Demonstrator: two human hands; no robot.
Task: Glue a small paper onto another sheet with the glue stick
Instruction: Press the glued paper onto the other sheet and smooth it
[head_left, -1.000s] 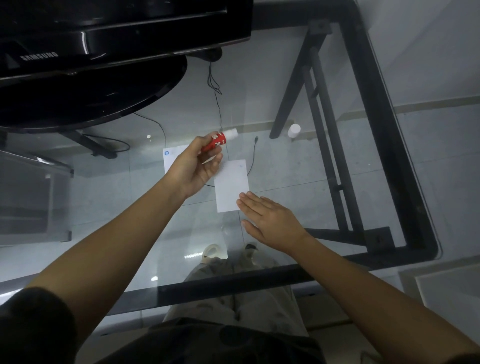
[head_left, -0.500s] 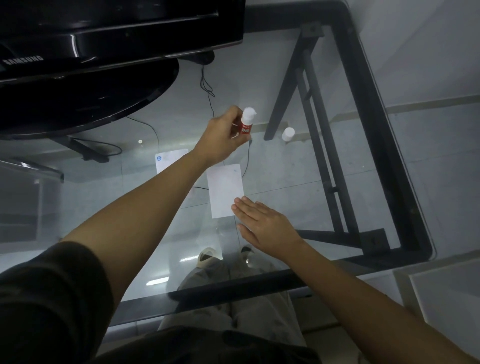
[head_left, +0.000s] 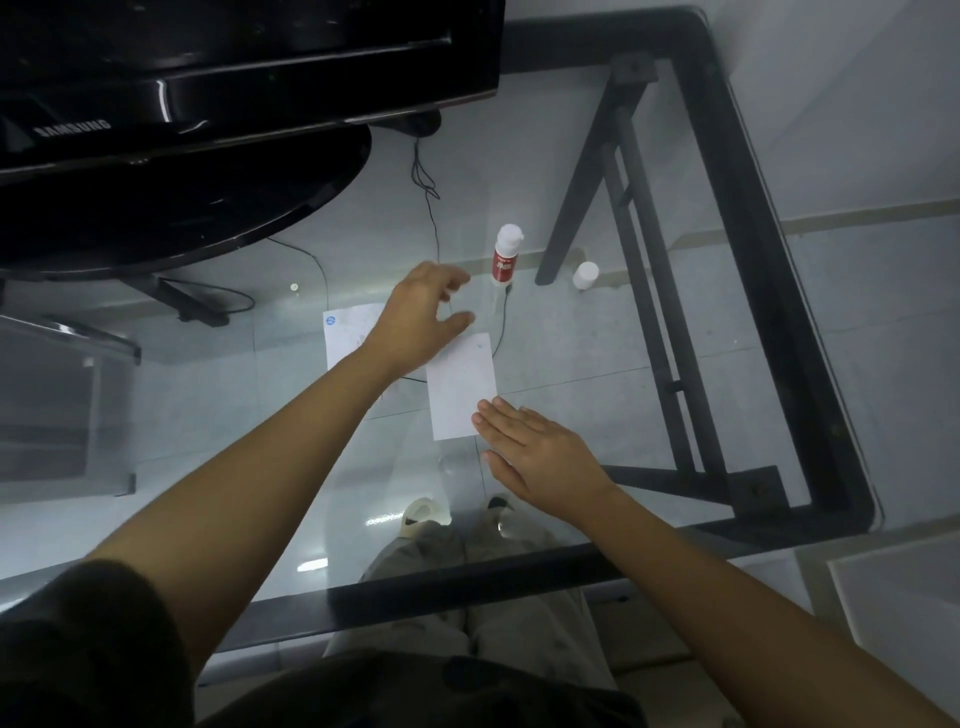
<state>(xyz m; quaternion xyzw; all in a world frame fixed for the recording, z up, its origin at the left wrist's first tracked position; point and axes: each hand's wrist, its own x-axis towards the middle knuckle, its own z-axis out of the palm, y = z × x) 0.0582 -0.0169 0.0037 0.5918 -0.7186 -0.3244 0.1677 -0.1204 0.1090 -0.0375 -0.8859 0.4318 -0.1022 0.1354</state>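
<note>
Head view: the left hand (head_left: 415, 317) hangs over the glass bench (head_left: 545, 338) with its fingers (head_left: 457, 322) loosely spread and curled, blurred, gripping nothing. Just beyond those fingertips, a little to their right, the glue stick (head_left: 505, 255) stands upright on the glass by itself, red body with a white top, apart from the hand. A small white cap (head_left: 585, 274) sits farther right of it. Under and just behind the left fingers lies the small paper (head_left: 460, 387), a plain white rectangle flat on the bench. The other sheet (head_left: 348, 332), with a blue round mark at its corner, lies to the left of the left hand, partly hidden by the wrist. The right hand (head_left: 540, 452) lies flat, palm down, fingers straight and together, holding nothing; its fingertips touch the near right corner of the small paper. A black monitor (head_left: 208, 119) stands at the far left of the bench.
</note>
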